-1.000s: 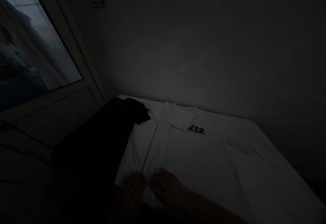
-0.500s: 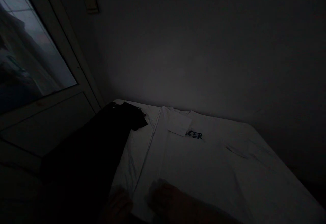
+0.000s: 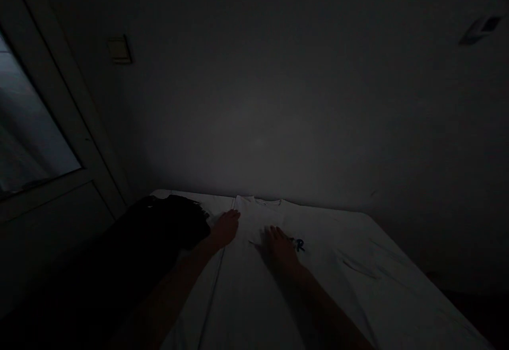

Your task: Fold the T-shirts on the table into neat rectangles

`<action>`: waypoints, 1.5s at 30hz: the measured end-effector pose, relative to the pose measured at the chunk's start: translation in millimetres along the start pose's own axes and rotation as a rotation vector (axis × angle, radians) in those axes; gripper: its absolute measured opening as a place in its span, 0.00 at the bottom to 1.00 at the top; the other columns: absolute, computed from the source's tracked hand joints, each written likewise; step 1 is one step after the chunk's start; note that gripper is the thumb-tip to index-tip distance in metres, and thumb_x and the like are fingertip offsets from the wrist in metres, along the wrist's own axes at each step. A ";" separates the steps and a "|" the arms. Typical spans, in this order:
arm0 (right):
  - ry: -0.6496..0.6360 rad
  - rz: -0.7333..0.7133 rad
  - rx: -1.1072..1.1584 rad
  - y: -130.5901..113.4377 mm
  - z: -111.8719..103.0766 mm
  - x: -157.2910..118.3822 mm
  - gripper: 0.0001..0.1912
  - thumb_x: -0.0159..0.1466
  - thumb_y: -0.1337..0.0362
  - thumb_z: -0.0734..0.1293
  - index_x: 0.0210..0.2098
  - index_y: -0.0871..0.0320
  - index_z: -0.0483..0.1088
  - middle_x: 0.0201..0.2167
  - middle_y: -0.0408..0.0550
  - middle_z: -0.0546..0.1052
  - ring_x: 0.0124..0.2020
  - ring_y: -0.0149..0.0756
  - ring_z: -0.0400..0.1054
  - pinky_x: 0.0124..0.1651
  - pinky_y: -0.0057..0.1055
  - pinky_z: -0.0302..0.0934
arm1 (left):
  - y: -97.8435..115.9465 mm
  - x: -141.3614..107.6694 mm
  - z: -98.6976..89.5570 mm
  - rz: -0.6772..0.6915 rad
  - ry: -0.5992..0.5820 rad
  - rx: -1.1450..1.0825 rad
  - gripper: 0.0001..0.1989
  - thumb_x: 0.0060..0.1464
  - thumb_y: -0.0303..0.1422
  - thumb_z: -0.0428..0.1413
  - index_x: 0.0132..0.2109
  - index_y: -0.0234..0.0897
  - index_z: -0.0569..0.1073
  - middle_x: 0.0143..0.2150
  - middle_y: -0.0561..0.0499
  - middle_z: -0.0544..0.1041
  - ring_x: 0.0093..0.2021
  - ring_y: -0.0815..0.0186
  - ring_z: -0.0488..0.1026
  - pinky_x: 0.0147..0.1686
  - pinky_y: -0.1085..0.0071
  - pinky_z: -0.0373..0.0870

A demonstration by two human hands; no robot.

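1. In a dim room, a grey wall with a small pale wall plate rises behind, and a glazed door stands at the left.
2. A white T-shirt lies spread flat, its collar toward the wall and its smooth cotton marked by a long straight crease. A soft black garment lies bunched to its left.
3. The left hand rests by the crease near the collar, the right hand on the chest just beside blue lettering.
4. Both lie palm down, their fingers flat, narrowly spread and holding nothing, as if their weight keeps the cloth smooth.
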State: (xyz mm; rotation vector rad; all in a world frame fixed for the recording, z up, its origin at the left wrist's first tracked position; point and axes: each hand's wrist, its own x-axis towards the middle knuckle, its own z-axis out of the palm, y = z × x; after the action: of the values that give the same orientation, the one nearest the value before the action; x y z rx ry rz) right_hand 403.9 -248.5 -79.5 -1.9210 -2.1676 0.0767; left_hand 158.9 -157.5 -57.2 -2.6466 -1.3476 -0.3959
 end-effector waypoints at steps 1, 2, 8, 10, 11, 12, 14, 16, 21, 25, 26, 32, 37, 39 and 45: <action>-0.004 -0.025 0.015 -0.7 8.3 -3.5 0.31 0.68 0.55 0.64 0.68 0.57 0.62 0.70 0.58 0.62 0.71 0.52 0.52 0.68 0.48 0.52 | -3.9 20.0 10.3 -0.013 -0.016 0.011 0.22 0.66 0.29 0.44 0.64 0.32 0.69 0.65 0.39 0.71 0.67 0.57 0.66 0.64 0.56 0.64; 0.000 -0.034 0.031 -1.2 16.0 -7.2 0.30 0.68 0.56 0.64 0.67 0.56 0.63 0.69 0.58 0.62 0.71 0.52 0.53 0.68 0.48 0.52 | -6.6 36.7 20.1 -0.023 -0.019 0.017 0.23 0.66 0.29 0.44 0.64 0.31 0.68 0.66 0.37 0.70 0.67 0.55 0.65 0.64 0.54 0.64; 0.152 0.006 0.001 10.0 34.8 -17.9 0.22 0.68 0.66 0.61 0.60 0.53 0.70 0.61 0.55 0.73 0.59 0.43 0.69 0.55 0.35 0.67 | -14.1 81.5 61.2 -0.066 0.008 0.018 0.21 0.65 0.31 0.47 0.63 0.36 0.69 0.66 0.38 0.69 0.66 0.51 0.65 0.61 0.47 0.63; 0.166 -0.074 -0.046 16.9 33.2 -18.3 0.22 0.65 0.72 0.60 0.56 0.54 0.73 0.57 0.55 0.77 0.56 0.42 0.72 0.50 0.33 0.69 | -17.2 83.9 69.2 -0.061 0.012 0.019 0.22 0.65 0.32 0.46 0.63 0.39 0.69 0.67 0.40 0.68 0.67 0.52 0.64 0.62 0.46 0.61; 0.163 -0.114 -0.066 19.9 32.4 -18.8 0.22 0.64 0.74 0.61 0.54 0.55 0.74 0.54 0.54 0.78 0.54 0.42 0.73 0.49 0.32 0.69 | -18.9 84.2 72.3 -0.059 0.013 0.021 0.22 0.66 0.32 0.46 0.64 0.40 0.68 0.68 0.40 0.67 0.68 0.52 0.63 0.62 0.45 0.60; 0.162 -0.150 -0.081 22.4 32.1 -19.7 0.22 0.63 0.75 0.61 0.53 0.55 0.74 0.52 0.53 0.80 0.52 0.41 0.74 0.48 0.31 0.69 | -20.6 84.3 74.8 -0.058 0.014 0.024 0.22 0.66 0.33 0.45 0.65 0.41 0.68 0.69 0.40 0.66 0.68 0.51 0.61 0.63 0.44 0.59; 0.173 -0.204 -0.103 25.7 33.2 -22.8 0.21 0.62 0.76 0.62 0.53 0.56 0.74 0.50 0.53 0.81 0.50 0.40 0.75 0.48 0.30 0.69 | -23.7 85.1 78.2 -0.052 0.015 0.030 0.23 0.66 0.34 0.45 0.66 0.44 0.67 0.70 0.41 0.65 0.69 0.50 0.60 0.63 0.43 0.57; 0.176 -0.233 -0.106 27.4 35.3 -25.6 0.19 0.63 0.75 0.63 0.51 0.55 0.75 0.47 0.51 0.81 0.47 0.40 0.75 0.48 0.31 0.68 | -26.6 87.9 79.0 -0.047 0.019 0.034 0.23 0.67 0.36 0.45 0.66 0.46 0.68 0.70 0.42 0.65 0.69 0.50 0.61 0.63 0.44 0.57; 0.231 -0.099 0.038 36.9 23.2 -5.2 0.15 0.70 0.66 0.60 0.50 0.51 0.76 0.46 0.51 0.81 0.46 0.41 0.76 0.46 0.34 0.68 | -33.3 100.9 71.7 -0.083 0.029 0.054 0.22 0.67 0.33 0.45 0.64 0.41 0.70 0.66 0.40 0.71 0.64 0.52 0.68 0.63 0.49 0.60; 0.224 0.241 0.070 54.4 -5.1 43.6 0.20 0.72 0.61 0.58 0.59 0.59 0.71 0.52 0.60 0.78 0.53 0.47 0.72 0.53 0.39 0.66 | -33.9 107.0 66.4 -0.098 0.032 0.089 0.20 0.63 0.25 0.46 0.58 0.30 0.74 0.60 0.35 0.75 0.60 0.54 0.71 0.62 0.55 0.62; 0.182 0.296 0.057 58.9 -10.4 55.6 0.21 0.72 0.60 0.59 0.59 0.62 0.71 0.51 0.62 0.78 0.54 0.49 0.71 0.54 0.40 0.65 | -32.9 107.1 66.5 -0.093 0.026 0.096 0.19 0.62 0.24 0.47 0.54 0.30 0.76 0.58 0.35 0.77 0.59 0.54 0.72 0.62 0.56 0.62; 0.073 0.347 0.167 75.7 -10.9 94.3 0.11 0.65 0.61 0.68 0.42 0.60 0.77 0.44 0.59 0.79 0.51 0.47 0.72 0.52 0.35 0.62 | -24.6 97.4 74.5 -0.089 0.022 0.112 0.20 0.68 0.33 0.45 0.60 0.35 0.73 0.64 0.38 0.72 0.65 0.52 0.67 0.62 0.49 0.63; 0.133 0.360 0.298 77.1 -4.2 104.5 0.16 0.72 0.62 0.57 0.49 0.58 0.73 0.44 0.53 0.81 0.46 0.39 0.75 0.47 0.29 0.63 | -24.7 90.4 81.1 -0.068 0.030 0.119 0.23 0.69 0.36 0.42 0.65 0.37 0.68 0.69 0.39 0.67 0.69 0.51 0.62 0.63 0.47 0.60; 0.160 0.396 0.333 74.6 -2.5 107.7 0.18 0.73 0.62 0.53 0.53 0.59 0.69 0.44 0.55 0.81 0.46 0.39 0.75 0.45 0.29 0.63 | -25.7 90.0 84.7 -0.068 0.048 0.121 0.24 0.68 0.38 0.44 0.66 0.38 0.68 0.69 0.38 0.66 0.69 0.50 0.62 0.64 0.47 0.59; 0.147 0.480 0.354 66.7 3.6 105.8 0.16 0.72 0.66 0.55 0.56 0.61 0.64 0.40 0.57 0.81 0.42 0.43 0.77 0.41 0.31 0.62 | -29.1 91.1 88.3 -0.070 0.045 0.103 0.25 0.68 0.42 0.45 0.67 0.40 0.67 0.70 0.37 0.65 0.69 0.48 0.61 0.64 0.47 0.57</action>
State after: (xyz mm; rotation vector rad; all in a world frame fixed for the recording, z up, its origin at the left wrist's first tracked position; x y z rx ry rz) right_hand 456.9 -135.1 -80.8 -2.1018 -1.4467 0.3641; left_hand 201.3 -48.5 -114.1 -2.4983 -1.4109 -0.3815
